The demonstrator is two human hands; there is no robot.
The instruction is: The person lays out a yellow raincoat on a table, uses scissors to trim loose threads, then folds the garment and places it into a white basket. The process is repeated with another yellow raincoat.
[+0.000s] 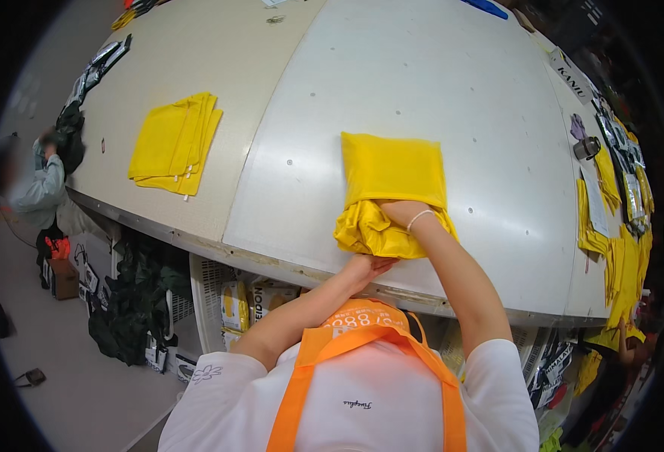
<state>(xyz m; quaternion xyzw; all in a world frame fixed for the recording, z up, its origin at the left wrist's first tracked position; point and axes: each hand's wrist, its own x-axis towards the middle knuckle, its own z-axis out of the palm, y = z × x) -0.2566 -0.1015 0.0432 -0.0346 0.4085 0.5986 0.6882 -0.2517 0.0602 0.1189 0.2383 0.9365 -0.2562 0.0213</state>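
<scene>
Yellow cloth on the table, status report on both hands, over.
Left hand flat at the near edge of the yellow cloth. Right hand tucked inside its bunched lower part, hidden past the wrist. Table bare around it; folded yellow stack lies well left.

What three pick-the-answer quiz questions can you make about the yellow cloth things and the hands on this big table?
1. Where does the stack of folded yellow cloth pieces lie on the pale grey work table?
A left part
B right under the hands
C on the floor

2. What colour are the apron straps?
A blue
B orange
C green

3. The right hand is
A tucked into the yellow fabric item
B raised in the air
C holding scissors

Answers: 1 A, it sits far left; 2 B, bright orange; 3 A, only the wrist shows.
</scene>
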